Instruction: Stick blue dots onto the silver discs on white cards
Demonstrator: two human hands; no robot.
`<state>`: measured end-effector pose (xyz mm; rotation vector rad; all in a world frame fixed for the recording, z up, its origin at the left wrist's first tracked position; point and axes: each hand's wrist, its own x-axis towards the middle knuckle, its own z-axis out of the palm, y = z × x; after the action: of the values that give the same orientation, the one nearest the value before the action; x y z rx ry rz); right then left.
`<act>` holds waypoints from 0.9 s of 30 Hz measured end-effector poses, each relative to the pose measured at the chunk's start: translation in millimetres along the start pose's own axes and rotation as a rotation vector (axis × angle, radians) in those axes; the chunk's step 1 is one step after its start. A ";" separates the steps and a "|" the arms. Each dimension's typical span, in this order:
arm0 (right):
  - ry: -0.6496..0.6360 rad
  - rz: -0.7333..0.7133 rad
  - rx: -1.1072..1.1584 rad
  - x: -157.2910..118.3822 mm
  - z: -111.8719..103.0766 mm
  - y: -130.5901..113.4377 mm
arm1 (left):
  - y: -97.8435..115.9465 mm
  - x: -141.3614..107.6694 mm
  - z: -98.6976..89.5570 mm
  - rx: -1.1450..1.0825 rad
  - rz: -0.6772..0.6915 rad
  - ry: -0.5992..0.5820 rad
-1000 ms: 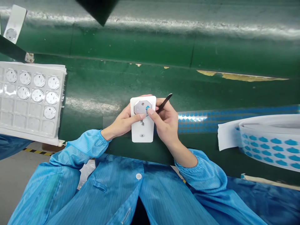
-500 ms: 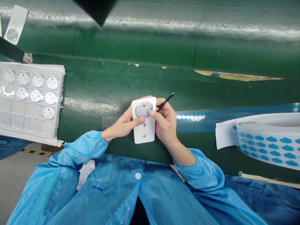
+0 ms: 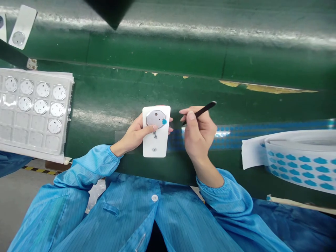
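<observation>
A white rounded card (image 3: 154,143) is held upright in my left hand (image 3: 135,134), thumb on its front and fingertips showing past its right edge. Near the card's top sits a grey octagonal disc (image 3: 154,118), with a small blue sticker (image 3: 164,121) at its right side. Black printing marks the card below the disc. To the right, apart from the card, my right hand (image 3: 199,134) is closed around black tweezers (image 3: 204,110), which slant up to the right. Clear film with rows of blue stickers (image 3: 231,136) lies behind and beyond that hand.
At left, a clear tray (image 3: 31,148) holds several octagonal discs. Another white card (image 3: 26,21) with a disc lies at the upper left. A roll of blue stickers (image 3: 299,168) stands at right. A dark object (image 3: 110,10) juts in at the top.
My right hand has moved off the card to the right with the tweezers, uncovering the blue sticker. The card and my left hand have shifted slightly left.
</observation>
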<state>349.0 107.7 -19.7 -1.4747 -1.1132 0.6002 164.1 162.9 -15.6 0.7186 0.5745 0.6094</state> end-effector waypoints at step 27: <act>-0.230 0.091 0.273 6.5 -10.3 -13.5 | 3.7 -1.1 -7.8 0.201 0.000 -0.066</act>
<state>356.4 107.5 -3.1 -1.2465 -1.0937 0.9664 157.1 167.7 -17.4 0.9244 0.5800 0.5300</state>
